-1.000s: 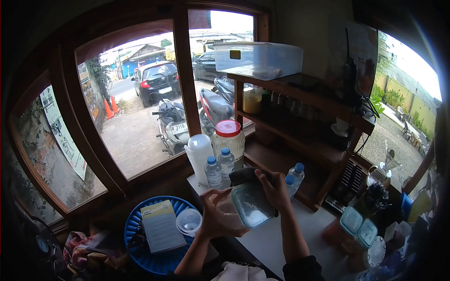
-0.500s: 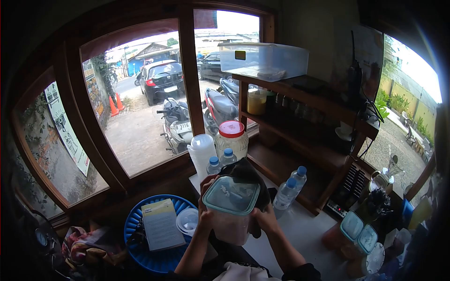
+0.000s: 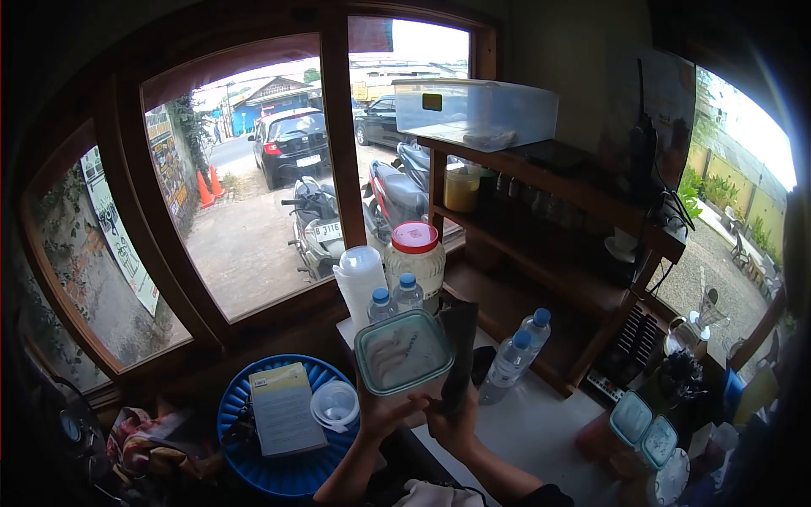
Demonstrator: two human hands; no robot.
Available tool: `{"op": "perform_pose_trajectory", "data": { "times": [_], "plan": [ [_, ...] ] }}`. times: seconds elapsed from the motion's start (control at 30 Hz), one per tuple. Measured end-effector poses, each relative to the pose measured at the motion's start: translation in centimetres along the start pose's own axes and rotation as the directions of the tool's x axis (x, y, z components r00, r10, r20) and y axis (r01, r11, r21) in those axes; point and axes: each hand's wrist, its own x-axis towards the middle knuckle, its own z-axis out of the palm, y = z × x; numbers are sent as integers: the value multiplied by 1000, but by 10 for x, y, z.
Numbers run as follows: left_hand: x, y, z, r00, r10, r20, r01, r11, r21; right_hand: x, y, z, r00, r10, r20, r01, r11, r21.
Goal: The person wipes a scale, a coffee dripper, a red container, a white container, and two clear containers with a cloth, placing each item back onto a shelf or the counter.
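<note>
My left hand point(image 3: 382, 416) is closed around the lower part of a food container with a translucent, teal-rimmed lid point(image 3: 405, 353). The container is tilted, its lid facing up toward me. Close beside it, my right hand point(image 3: 454, 424) grips a dark cloth point(image 3: 459, 351), which hangs along the container's right side. Some of my right fingers are hidden by the cloth. Just beyond the container stand two small water bottles with blue caps point(image 3: 409, 291). Two more water bottles point(image 3: 511, 359) are to the right of the cloth.
A red-lidded glass jar point(image 3: 416, 258) and stacked plastic cups point(image 3: 361, 283) stand by the window. At left, a blue round tray point(image 3: 245, 469) bears a booklet point(image 3: 289, 410) and clear lids point(image 3: 335, 404). A wooden shelf point(image 3: 541, 232) rises behind; teal-lidded containers point(image 3: 632, 416) sit at right.
The dark cloth has shifted from behind the container to its right side with my right hand, which has left the container. The container has risen and tilted slightly left in my left hand.
</note>
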Motion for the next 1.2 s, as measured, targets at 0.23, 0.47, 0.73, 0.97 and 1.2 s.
{"op": "perform_pose_trajectory", "data": {
  "times": [0.23, 0.47, 0.73, 0.97, 1.2],
  "plan": [
    [0, -8, -32, 957, -289, -22, 200, 713, -672, 0, -10, -14, 859, -231, 456, 348, 918, -191],
    [5, -7, -29, 930, -342, 133, 341, 675, -654, 31, -16, -11, 922, 171, 346, -228, 965, 132],
    [16, -6, -29, 981, -166, -104, 46, 710, -703, 6, 34, -12, 932, 145, 331, -227, 948, 224],
    [3, -19, -7, 993, 12, -120, -93, 709, -699, -12, 26, 11, 727, 672, 142, -461, 324, 826],
    [0, -27, 0, 987, -1, -163, -85, 852, -517, -4, 32, 13, 628, 707, 325, -536, 90, 839]
  ]
}}
